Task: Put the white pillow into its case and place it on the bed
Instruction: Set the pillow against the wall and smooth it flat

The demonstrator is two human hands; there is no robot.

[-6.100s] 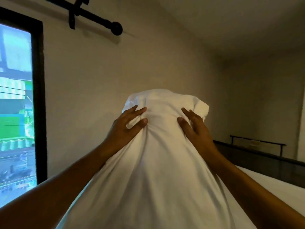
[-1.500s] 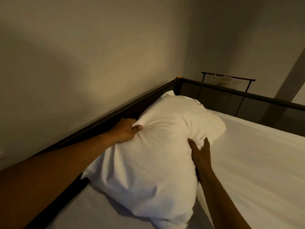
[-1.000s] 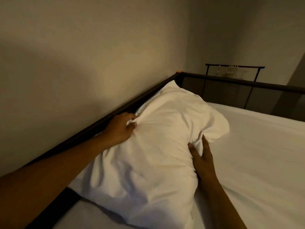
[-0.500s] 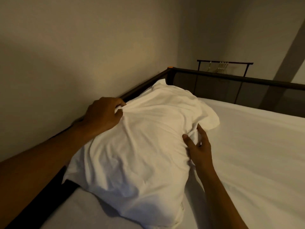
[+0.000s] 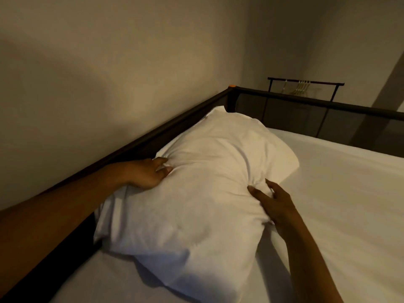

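The white pillow [image 5: 203, 193], inside its white case, lies on the bed [image 5: 341, 193] along the dark left rail, its far corner near the bed's corner post. My left hand [image 5: 148, 172] pinches a fold of the case on the pillow's left edge, beside the rail. My right hand [image 5: 273, 204] grips bunched fabric on the pillow's right edge, with wrinkles radiating from the fingers. The open end of the case lies loose and folded at the near end.
A dark bed frame rail [image 5: 153, 138] runs along the wall on the left and another across the far end [image 5: 328, 106]. An orange cap [image 5: 232, 85] tops the corner post. A black rack with hangers [image 5: 303, 86] stands behind the far rail.
The pillow came down from upright in front of me onto the bed by the left rail. In the last second it settled flatter, and my left hand dropped lower on its edge.
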